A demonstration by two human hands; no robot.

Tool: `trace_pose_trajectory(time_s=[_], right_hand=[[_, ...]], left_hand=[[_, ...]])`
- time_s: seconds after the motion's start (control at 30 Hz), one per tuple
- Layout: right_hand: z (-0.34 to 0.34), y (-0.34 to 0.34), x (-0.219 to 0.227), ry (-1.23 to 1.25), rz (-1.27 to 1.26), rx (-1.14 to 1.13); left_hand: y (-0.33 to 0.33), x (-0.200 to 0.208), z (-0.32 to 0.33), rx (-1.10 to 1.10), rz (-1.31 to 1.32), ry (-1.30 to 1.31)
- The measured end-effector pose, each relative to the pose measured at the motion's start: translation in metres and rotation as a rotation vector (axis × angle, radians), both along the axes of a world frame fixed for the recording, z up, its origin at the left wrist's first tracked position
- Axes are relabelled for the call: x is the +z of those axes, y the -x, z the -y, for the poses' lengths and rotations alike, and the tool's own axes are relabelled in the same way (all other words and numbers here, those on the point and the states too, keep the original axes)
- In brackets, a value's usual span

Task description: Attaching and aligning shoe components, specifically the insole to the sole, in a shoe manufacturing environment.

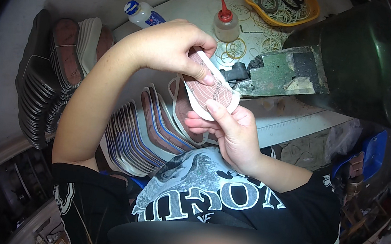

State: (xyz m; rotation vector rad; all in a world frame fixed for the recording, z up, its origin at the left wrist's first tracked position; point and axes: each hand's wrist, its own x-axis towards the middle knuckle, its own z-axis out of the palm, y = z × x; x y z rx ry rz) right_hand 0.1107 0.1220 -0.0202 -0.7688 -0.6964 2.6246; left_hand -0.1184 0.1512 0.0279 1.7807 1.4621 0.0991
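Note:
Between my two hands is a shoe insole (pixel 206 89), pinkish with a pale line pattern and a white rim. My left hand (pixel 182 45) is closed on its far end, thumb on top. My right hand (pixel 238 132) pinches the near end, thumb on the patterned face and fingers underneath. The insole's right edge is right beside the small black head (pixel 236 73) of a green machine (pixel 282 73); whether they touch I cannot tell. Below my left wrist stands a row of similar insoles (pixel 136 136) with white and blue edges, close to my shirt.
Banded stacks of dark soles (pixel 36 79) and pinkish insoles (pixel 67 49) lean at the left. On the white table (pixel 191 9) stand a red-tipped squeeze bottle (pixel 227 26), a white bottle (pixel 145 14) and a yellow basket (pixel 312 8) of rubber bands. A blue bin (pixel 375 152) sits at the right.

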Motion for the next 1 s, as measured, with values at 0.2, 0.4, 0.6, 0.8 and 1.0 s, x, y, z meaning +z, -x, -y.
trace_pose_trajectory(time_s=[0.2,0.4,0.6,0.8,1.0], right_hand=[[-0.004,0.000,0.000,-0.027,0.038,0.042],[-0.012,0.001,0.003,0.009,0.042,0.063],[-0.022,0.002,0.005,-0.031,0.088,0.091],[-0.029,-0.001,0.008,-0.113,0.101,0.155],[-0.037,-0.009,0.009,-0.208,0.127,0.240]], left_hand=[[-0.010,0.009,0.023,0.081,-0.037,-0.111],[-0.016,0.008,0.046,0.198,-0.086,-0.120],[-0.031,0.002,0.064,0.345,-0.091,-0.085],[-0.045,-0.012,0.080,0.645,0.201,0.151],[-0.063,-0.007,0.081,0.843,0.402,0.330]])
